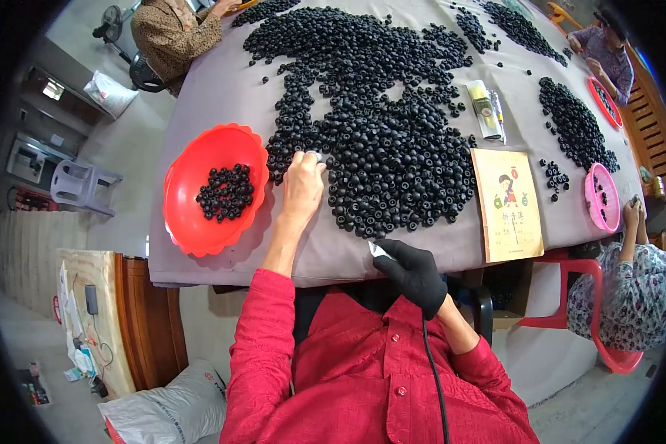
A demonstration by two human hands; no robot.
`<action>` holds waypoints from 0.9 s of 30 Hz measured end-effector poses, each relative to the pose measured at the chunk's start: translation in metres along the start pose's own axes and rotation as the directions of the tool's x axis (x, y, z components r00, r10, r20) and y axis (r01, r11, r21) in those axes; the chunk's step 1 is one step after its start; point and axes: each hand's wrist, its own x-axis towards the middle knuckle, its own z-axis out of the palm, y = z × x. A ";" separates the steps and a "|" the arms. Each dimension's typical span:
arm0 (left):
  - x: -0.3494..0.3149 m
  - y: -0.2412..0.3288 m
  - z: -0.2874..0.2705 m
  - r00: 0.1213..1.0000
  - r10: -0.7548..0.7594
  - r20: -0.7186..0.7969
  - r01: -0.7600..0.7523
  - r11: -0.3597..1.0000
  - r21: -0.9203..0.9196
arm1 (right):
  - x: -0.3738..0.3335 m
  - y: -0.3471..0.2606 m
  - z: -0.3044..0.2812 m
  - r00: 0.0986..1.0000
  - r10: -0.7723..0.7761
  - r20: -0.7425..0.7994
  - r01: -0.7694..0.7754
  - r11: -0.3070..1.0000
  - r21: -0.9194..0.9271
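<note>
A large heap of small black round pieces (403, 159), many with a hole or recess, is spread over the cloth-covered table (214, 268). My bare left hand (302, 185) reaches into the left edge of this heap, its fingers bent together; something pale shows at the fingertips, and what they pinch, if anything, is hidden. Near the table's front edge my right hand (416, 277), in a black glove, is closed around a corded tool with a pointed silver tip (377, 250). The tool's black cable (433, 362) runs down over my red shirt. Its body is covered by the glove.
Left of my left hand stands a red scalloped bowl (177, 189) holding black pieces. A yellow booklet (507, 240) and a clear packet with pens (485, 111) lie to the right. Beyond are a pink basket (594, 211), another pile (573, 126) and several people around the table.
</note>
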 end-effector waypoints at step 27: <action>-0.115 0.079 0.001 0.839 -0.210 0.502 0.494 -0.093 -0.865 | 0.001 0.009 0.003 0.999 0.014 -0.041 -0.009 0.992 0.124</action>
